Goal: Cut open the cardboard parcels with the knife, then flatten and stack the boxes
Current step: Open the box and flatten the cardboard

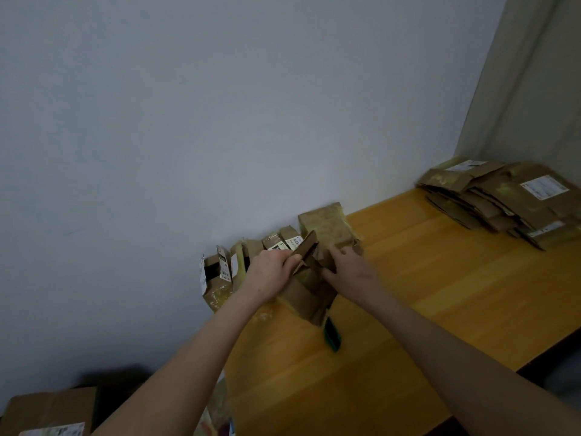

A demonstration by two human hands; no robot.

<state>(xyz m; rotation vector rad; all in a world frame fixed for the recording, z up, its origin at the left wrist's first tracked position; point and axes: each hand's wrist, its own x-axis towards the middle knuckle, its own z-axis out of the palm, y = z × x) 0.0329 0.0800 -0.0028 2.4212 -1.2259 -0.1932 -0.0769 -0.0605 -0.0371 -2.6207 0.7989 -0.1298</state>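
An opened cardboard box (pixel 306 295) stands on the wooden table (pixel 408 294) in front of me, its flaps up. My left hand (pixel 272 273) grips one raised flap at the box's top left. My right hand (pixel 350 272) holds the torn flap on the right side, thumb tucked against the cardboard. A knife with a green handle (pixel 331 336) lies on the table just below the box, partly under it. Several taped parcels (pixel 283 243) line the wall behind the box. A stack of flattened boxes (pixel 509 199) sits at the far right of the table.
A larger taped parcel (pixel 325 225) stands against the wall right behind my hands. Another cardboard box (pixel 53 410) sits low at the bottom left, off the table. A curtain (pixel 528 89) hangs at the right. The table's front edge runs along the lower right.
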